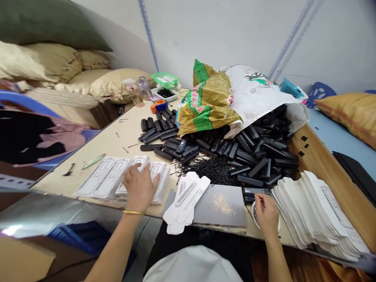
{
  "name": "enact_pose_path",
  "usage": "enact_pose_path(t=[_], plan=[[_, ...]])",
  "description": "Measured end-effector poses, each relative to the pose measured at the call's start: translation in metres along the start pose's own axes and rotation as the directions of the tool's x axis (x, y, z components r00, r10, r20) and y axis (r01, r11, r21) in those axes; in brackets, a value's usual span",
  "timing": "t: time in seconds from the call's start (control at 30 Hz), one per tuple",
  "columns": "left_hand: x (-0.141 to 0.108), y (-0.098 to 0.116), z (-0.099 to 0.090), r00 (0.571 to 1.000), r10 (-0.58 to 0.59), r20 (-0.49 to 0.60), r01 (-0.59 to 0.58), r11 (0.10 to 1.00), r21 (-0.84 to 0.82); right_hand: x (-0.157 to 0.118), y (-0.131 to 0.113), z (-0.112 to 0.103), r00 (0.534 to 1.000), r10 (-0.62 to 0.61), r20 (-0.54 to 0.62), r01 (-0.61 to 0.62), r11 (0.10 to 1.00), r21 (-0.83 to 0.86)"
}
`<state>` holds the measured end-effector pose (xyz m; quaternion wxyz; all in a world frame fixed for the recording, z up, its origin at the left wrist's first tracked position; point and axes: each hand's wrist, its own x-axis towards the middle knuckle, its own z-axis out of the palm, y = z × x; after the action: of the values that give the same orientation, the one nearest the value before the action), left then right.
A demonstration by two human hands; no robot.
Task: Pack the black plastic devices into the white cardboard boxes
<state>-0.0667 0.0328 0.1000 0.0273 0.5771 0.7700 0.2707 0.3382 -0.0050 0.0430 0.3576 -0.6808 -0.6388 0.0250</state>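
My left hand [140, 186], fingers spread, rests on a group of white printed boxes [101, 178] at the table's front left. Over a small white bowl [278, 225] at the right front is my right hand [266, 213], its thumb and fingertips pressed together; what they hold, if anything, is too small to name. Just behind that hand lies a black case [255, 191]. Flat printed cartons [186, 199] lie between my hands, beside a grey mat [202, 211] with small beige bits [221, 204] on it.
Behind the mat are thin black pieces [210, 168] and a large heap of black cases [246, 154]. A gold-green bag [208, 103] and a white sack [258, 94] lie over the heap. Folded cartons [314, 211] stand at the right, by a wooden board [337, 172]. Orange-blue tape [159, 105] is farther back.
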Motion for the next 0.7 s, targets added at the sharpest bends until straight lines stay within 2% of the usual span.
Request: enact_pose_path(t=[0.07,0.13,0.17,0.23,0.33,0.43,0.53,0.63,0.7], plan=[[0.003,0.027,0.029,0.987,0.118,0.109,-0.117,0.993,-0.021,-0.011,0.026,-0.005,0.994,0.096,0.044,-0.091,0.990,-0.107],[0.016,0.059,0.062,0.937,0.201,0.284,-0.200,0.979,-0.034,-0.023,0.046,-0.004,0.975,0.147,0.165,-0.120,0.979,-0.162],[0.026,0.073,0.077,0.920,0.171,0.353,-0.180,0.984,-0.007,-0.028,0.054,-0.002,0.964,0.159,0.212,-0.124,0.977,-0.172],[0.049,0.092,0.105,0.920,0.038,0.391,-0.066,0.996,0.058,-0.036,0.062,0.004,0.950,0.173,0.260,-0.134,0.978,-0.162],[0.077,0.094,0.132,0.915,-0.038,0.403,0.017,0.998,0.056,-0.039,0.065,0.009,0.942,0.195,0.274,-0.173,0.980,-0.103],[0.085,0.081,0.140,0.903,-0.026,0.430,0.043,0.999,-0.029,-0.033,0.065,0.007,0.921,0.192,0.338,-0.169,0.981,-0.096],[0.079,0.070,0.134,0.900,0.047,0.434,0.032,0.984,-0.173,-0.027,0.068,0.002,0.909,0.186,0.374,-0.157,0.982,-0.106],[0.062,0.069,0.120,0.900,0.149,0.410,0.004,0.938,-0.348,-0.022,0.068,-0.002,0.936,0.227,0.269,-0.226,0.974,-0.035],[0.046,0.071,0.108,0.893,0.223,0.391,-0.024,0.891,-0.453,-0.019,0.058,-0.002,0.932,0.301,0.201,-0.324,0.941,0.095]])
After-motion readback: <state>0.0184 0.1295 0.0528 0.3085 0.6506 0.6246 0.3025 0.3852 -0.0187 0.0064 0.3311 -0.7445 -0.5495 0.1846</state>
